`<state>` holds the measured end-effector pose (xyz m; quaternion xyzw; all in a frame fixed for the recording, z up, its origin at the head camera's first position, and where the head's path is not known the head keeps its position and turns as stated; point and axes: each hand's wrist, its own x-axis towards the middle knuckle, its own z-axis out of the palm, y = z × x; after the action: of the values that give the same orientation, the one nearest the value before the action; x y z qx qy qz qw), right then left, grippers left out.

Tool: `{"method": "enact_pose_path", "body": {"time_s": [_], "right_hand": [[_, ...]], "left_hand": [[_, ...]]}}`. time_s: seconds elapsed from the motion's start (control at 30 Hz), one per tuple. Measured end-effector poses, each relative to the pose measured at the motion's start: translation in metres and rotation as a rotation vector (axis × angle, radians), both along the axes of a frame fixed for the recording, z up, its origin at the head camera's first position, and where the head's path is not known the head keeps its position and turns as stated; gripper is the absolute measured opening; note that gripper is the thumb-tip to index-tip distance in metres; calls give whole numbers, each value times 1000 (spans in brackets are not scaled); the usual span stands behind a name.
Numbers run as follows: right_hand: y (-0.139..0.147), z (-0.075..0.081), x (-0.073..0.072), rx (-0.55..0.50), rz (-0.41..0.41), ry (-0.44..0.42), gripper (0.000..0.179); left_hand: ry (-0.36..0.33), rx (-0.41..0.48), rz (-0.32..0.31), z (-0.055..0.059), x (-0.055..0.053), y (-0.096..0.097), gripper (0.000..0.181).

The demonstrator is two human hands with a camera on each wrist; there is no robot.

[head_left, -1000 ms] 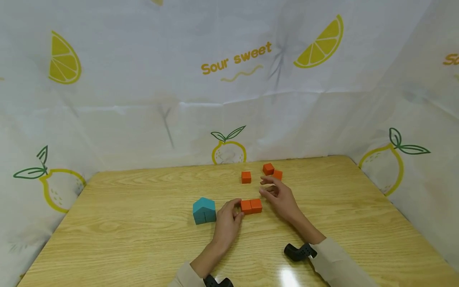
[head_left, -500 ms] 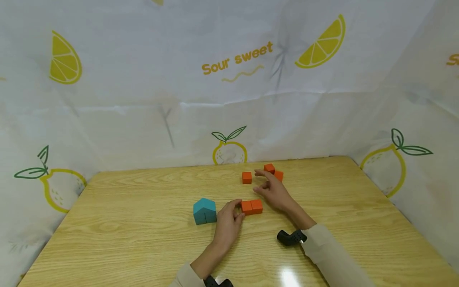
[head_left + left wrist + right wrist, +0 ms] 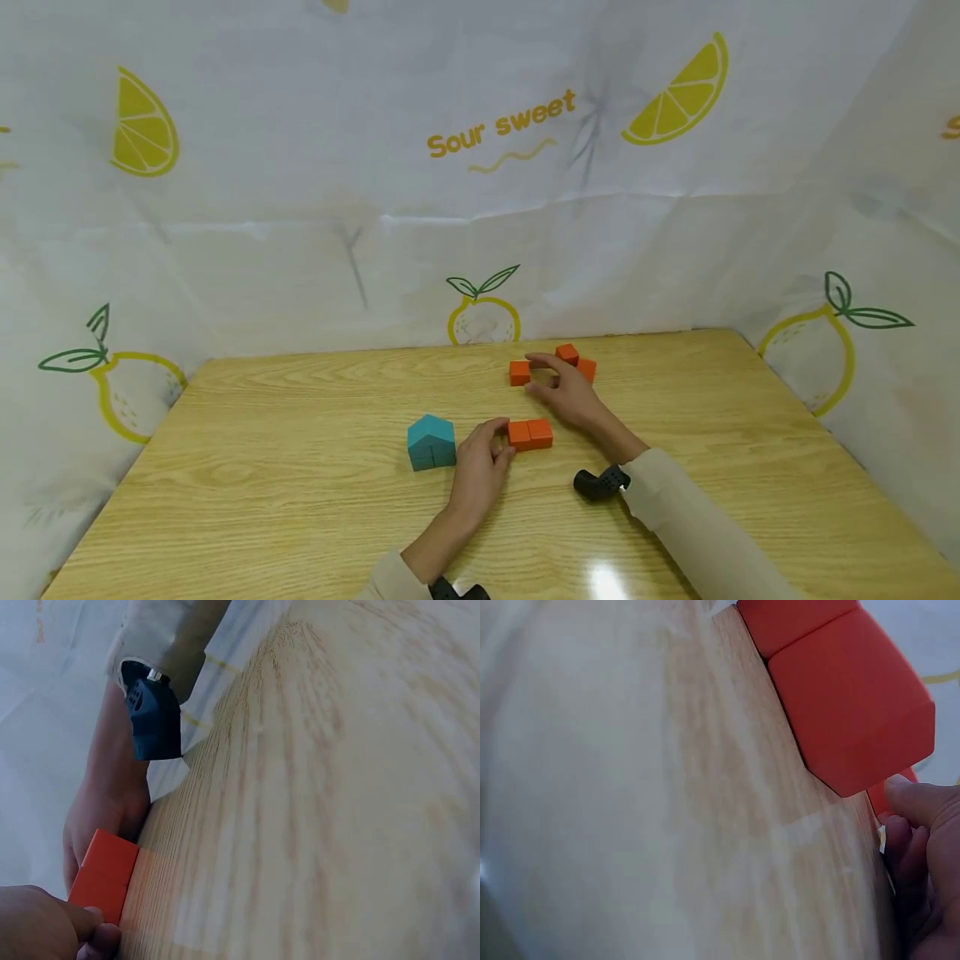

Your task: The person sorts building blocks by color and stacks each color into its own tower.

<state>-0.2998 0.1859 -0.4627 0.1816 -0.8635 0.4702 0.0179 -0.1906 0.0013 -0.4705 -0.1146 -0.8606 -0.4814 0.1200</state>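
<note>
In the head view my left hand (image 3: 477, 473) holds the left end of two orange cubes (image 3: 529, 434) standing side by side, thumb at the near corner and a finger at the far one. The left wrist view shows the same orange pair (image 3: 105, 874) by the fingertips. Farther back, my right hand (image 3: 572, 396) has its thumb and finger spread at the right edge of a single orange cube (image 3: 519, 373). Whether they press on it is hard to tell. In the right wrist view the thumb overlaps that cube (image 3: 879, 801), partly hidden behind the nearer pair (image 3: 847, 705).
Just left of my left hand stands a teal house-shaped group of blocks (image 3: 431, 442). Behind my right hand lie two more orange cubes, one farther back (image 3: 567, 354) and one partly covered by the hand (image 3: 587, 370). A lemon-printed white cloth (image 3: 337, 275) surrounds the wooden table (image 3: 285, 500).
My right hand has moved left and away from me, up to the single orange cube. The left hand stays at the orange pair, and the blocks look unmoved.
</note>
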Motion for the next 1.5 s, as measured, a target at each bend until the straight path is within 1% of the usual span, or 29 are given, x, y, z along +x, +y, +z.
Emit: {"method": "enact_pose_path", "body": {"time_s": [0.27,0.5,0.67,0.97,1.3,1.4,1.5], "right_hand": [[-2,1,-3,15,-30,3,46],[-7,-1,-2,28,-61,20,42],[-5,-4,1,1,-76,35,41],[-2,-10,6,-51,-82,100,40],[2,-7,18,-165,-83,99,40],[0,7,31,-176,-76,92,39],[1,7,35,-171,-68,100,39]], "left_hand": [[7,3,-6,1,0,1,36],[17,-4,1,-1,0,-1,36],[36,-4,5,-1,0,0,36],[-1,9,-9,0,1,0,37],[-6,13,-11,0,1,0,37],[-6,11,-11,-1,1,0,37],[-6,13,-14,-1,0,0,37]]}}
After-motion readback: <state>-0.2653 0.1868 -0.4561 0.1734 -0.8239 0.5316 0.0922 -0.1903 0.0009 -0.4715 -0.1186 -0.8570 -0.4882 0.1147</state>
